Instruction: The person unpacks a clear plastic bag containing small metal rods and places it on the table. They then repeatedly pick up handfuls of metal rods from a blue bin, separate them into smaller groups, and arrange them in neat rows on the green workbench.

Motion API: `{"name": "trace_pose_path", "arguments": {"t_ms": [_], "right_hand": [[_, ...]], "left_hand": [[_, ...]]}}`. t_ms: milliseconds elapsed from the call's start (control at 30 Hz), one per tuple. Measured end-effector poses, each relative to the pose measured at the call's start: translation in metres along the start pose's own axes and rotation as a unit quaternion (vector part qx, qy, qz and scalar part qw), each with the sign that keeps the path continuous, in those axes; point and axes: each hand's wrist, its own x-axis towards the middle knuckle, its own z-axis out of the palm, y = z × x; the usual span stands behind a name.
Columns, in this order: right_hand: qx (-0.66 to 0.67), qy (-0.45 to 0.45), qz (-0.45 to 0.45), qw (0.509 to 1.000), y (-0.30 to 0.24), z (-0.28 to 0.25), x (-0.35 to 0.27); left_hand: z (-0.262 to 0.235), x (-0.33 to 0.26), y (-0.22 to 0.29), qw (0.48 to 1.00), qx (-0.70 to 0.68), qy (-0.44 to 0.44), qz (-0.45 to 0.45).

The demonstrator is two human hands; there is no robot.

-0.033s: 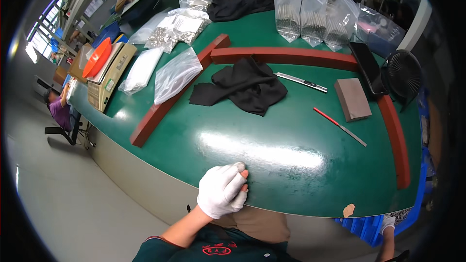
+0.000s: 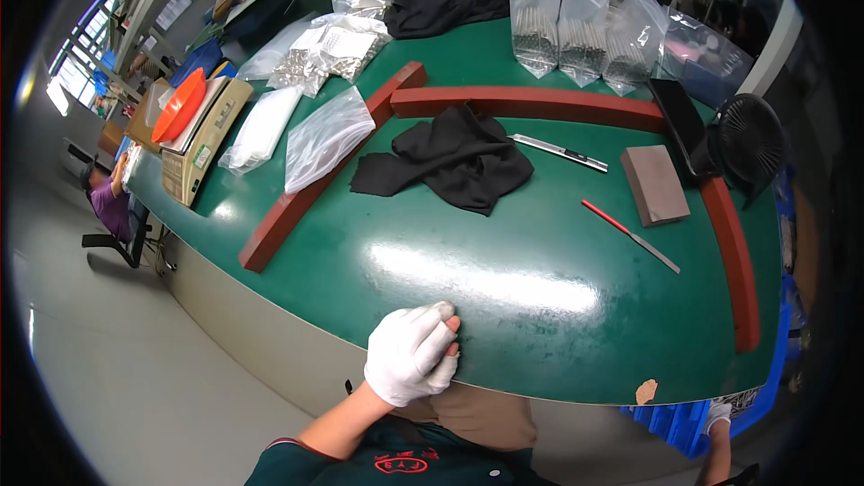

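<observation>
My left hand (image 2: 409, 355) wears a white glove and rests on the front edge of the green table (image 2: 504, 297), fingers curled together and holding nothing. My right hand (image 2: 717, 414), also in a white glove, hangs below the table's edge at the lower right, mostly hidden. Farther in on the table lie a crumpled black cloth (image 2: 450, 157), a silver utility knife (image 2: 558, 151), a red-handled file (image 2: 630, 234) and a brown block (image 2: 655, 184). All of these lie well beyond either hand.
Red wooden bars (image 2: 315, 184) fence in the work area. Clear plastic bags (image 2: 324, 135) lie to the left and bags of metal parts (image 2: 580, 27) stand at the back. A scale with an orange tray (image 2: 184, 108) is at left, a black fan (image 2: 749, 137) at right. A person sits at the far left.
</observation>
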Motion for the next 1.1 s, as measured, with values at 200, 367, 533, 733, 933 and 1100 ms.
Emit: {"name": "trace_pose_path", "arguments": {"t_ms": [200, 367, 533, 733, 933, 1100], "right_hand": [[-0.039, 0.028, 0.007, 0.999, -0.039, 0.014, -0.018], [-0.101, 0.028, -0.028, 0.994, -0.079, 0.040, -0.037], [-0.188, 0.009, -0.090, 0.978, -0.136, 0.087, -0.058], [-0.256, -0.048, -0.176, 0.949, -0.199, 0.164, -0.087], [-0.281, -0.098, -0.232, 0.926, -0.231, 0.218, -0.097], [-0.298, -0.119, -0.253, 0.913, -0.239, 0.236, -0.099]], "left_hand": [[-0.001, 0.003, 0.000, 1.000, -0.018, -0.006, -0.012], [-0.003, 0.002, 0.000, 1.000, -0.001, -0.002, -0.016], [0.002, -0.001, 0.000, 0.999, 0.014, 0.034, -0.017], [0.001, -0.002, 0.000, 0.999, 0.015, 0.024, -0.028], [0.004, -0.005, -0.002, 0.999, 0.005, 0.041, -0.019], [0.003, -0.007, -0.003, 0.998, 0.000, 0.067, -0.017]]}}
